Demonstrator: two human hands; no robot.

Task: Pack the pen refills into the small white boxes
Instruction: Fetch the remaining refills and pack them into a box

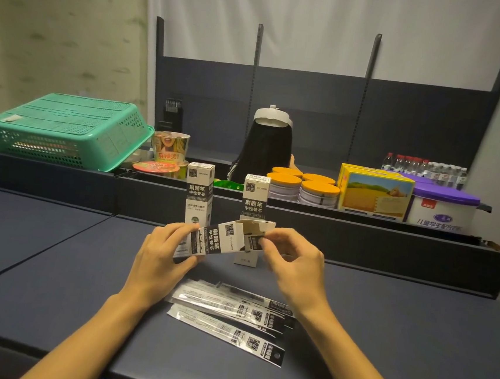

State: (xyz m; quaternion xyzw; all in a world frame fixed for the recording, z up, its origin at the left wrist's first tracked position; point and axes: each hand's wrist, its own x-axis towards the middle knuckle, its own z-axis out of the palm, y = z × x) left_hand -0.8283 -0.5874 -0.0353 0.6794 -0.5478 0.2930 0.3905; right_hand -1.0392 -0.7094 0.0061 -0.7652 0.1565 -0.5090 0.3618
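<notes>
My left hand (161,257) grips the lower end of a small white box (221,240) held sideways above the dark table (66,278). The box's end flaps stand open on the right. There my right hand (289,259) pinches a packet of pen refills (254,242) whose end sits in the opening. Two more white boxes stand upright behind my hands, one on the left (199,190) and one on the right (254,199). Several flat refill packets (230,312) lie fanned on the table below my wrists.
A raised ledge behind the table carries a green basket (68,130) upside down, noodle cups (170,148), orange-lidded tins (304,187), a yellow carton (376,194), a purple-lidded tub (442,211) and water bottles (425,168). A person (266,151) with a white headset sits beyond it.
</notes>
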